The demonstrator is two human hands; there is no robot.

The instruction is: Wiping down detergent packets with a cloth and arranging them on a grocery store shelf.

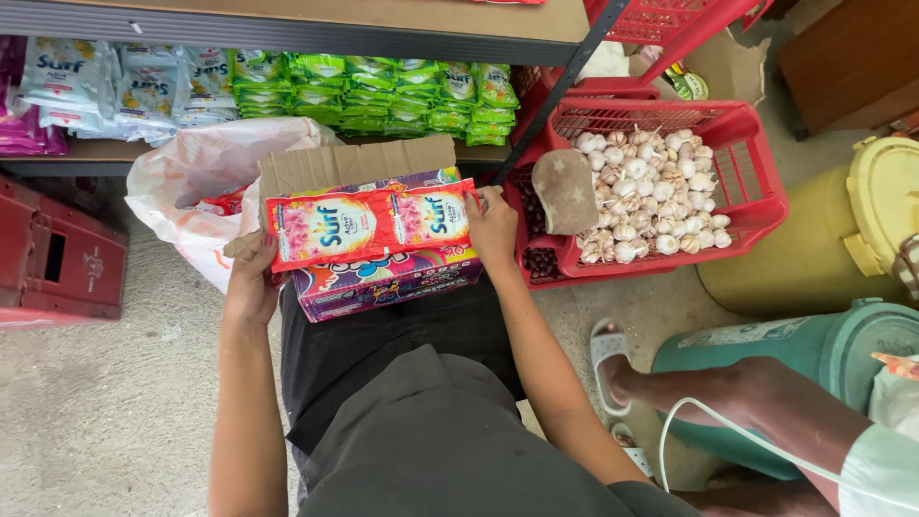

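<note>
Seen from above, a seated person in dark clothing is holding a strip of pink and red detergent sachets (369, 225) stretched flat across the top of an open cardboard box (383, 268) that is resting on their lap. The left hand (251, 278) is gripping the left end of the strip, fingers curled around its edge and against the side of the box. The right hand (493, 230) is pinching the right end of the strip between thumb and fingertips, just at the box's right corner. The box has colourful printed sides, and its plain brown flap (354, 163) is standing up behind the strip. Just behind the box, on the floor, a white and pink plastic bag (196, 172) is lying crumpled. To the right, touching distance from the right hand, a red plastic basket (756, 206) is holding a heap of garlic bulbs (651, 191), with a brown cloth (567, 191) draped over its left part. Farther back, a low shelf (96, 153) is carrying stacks of green sachets (383, 96) and pale blue sachets (124, 86). At lower right, another person's foot in a white sandal (607, 349) is resting on the concrete floor beside a green drum (814, 354), with a yellow drum (842, 230) beyond it.
</note>
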